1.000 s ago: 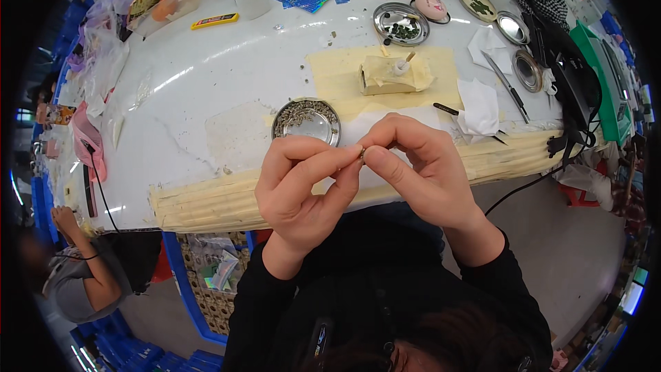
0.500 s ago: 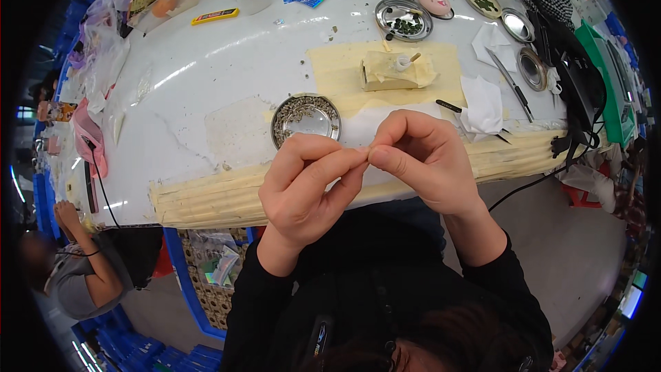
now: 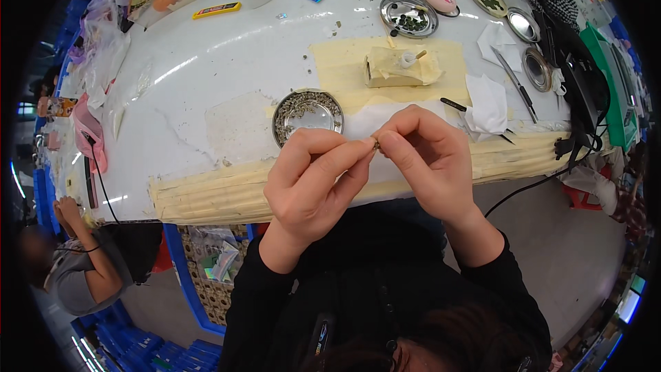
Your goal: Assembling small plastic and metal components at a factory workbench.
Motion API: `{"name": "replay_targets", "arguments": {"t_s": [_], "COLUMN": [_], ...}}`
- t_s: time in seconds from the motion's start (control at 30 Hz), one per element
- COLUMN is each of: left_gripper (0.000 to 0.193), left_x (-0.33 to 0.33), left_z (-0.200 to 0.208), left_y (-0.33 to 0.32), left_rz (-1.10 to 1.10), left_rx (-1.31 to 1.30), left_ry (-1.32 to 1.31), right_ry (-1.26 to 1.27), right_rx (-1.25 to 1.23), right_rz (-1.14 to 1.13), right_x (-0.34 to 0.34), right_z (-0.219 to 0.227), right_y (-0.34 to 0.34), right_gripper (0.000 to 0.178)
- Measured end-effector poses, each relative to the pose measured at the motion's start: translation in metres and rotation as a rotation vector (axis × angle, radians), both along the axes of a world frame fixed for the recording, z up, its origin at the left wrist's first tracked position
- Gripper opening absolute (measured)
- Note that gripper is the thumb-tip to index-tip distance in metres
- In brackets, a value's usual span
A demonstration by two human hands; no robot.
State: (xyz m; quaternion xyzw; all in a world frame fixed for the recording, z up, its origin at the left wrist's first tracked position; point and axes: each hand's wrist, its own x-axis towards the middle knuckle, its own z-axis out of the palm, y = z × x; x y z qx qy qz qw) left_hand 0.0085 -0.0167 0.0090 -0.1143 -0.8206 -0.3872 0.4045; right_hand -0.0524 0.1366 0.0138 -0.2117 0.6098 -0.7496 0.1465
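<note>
Thumb and fingertips of my left hand (image 3: pixel 313 176) and my right hand (image 3: pixel 430 162) meet in front of me, above the table's near edge. Between them is a tiny dark brownish piece (image 3: pixel 376 145), pinched from both sides; it is too small to name. Just beyond my left hand stands a round metal dish (image 3: pixel 342 116) with many small greyish bits in it. A small block wrapped in cream tape (image 3: pixel 392 76), with a white tip and a stick on top, sits farther off on cream paper.
A dark-handled tool (image 3: pixel 452 105) and a crumpled white tissue (image 3: pixel 486 100) lie beyond my right hand. Tweezers (image 3: pixel 513 83) rest farther right. A metal dish with dark green pieces (image 3: pixel 409 15) is at the back. Cream padding (image 3: pixel 206 196) lines the near edge. Another person (image 3: pixel 89 269) sits at left.
My fingertips have parted slightly, and the tiny dark piece now shows between them. Both hands otherwise stay nearly in place; the whole view has shifted a little.
</note>
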Motion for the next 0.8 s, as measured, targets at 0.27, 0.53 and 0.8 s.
{"name": "replay_targets", "arguments": {"t_s": [0.27, 0.53, 0.8], "left_gripper": [0.026, 0.027, 0.028], "left_x": [0.0014, 0.0012, 0.0017], "left_z": [0.0002, 0.0016, 0.002], "left_y": [0.0009, 0.0003, 0.0017], "left_rz": [0.021, -0.048, -0.02], "left_rx": [0.032, 0.111, 0.043], "left_ry": [-0.03, -0.051, -0.017], "right_ry": [0.464, -0.026, 0.015], "right_rx": [0.178, -0.015, 0.029], "right_rz": [-0.121, -0.019, 0.02], "right_x": [-0.0006, 0.0042, 0.0037], "right_z": [0.0014, 0.0016, -0.0004], "right_y": [0.0012, -0.0015, 0.0017], "right_gripper": [0.007, 0.007, 0.007]}}
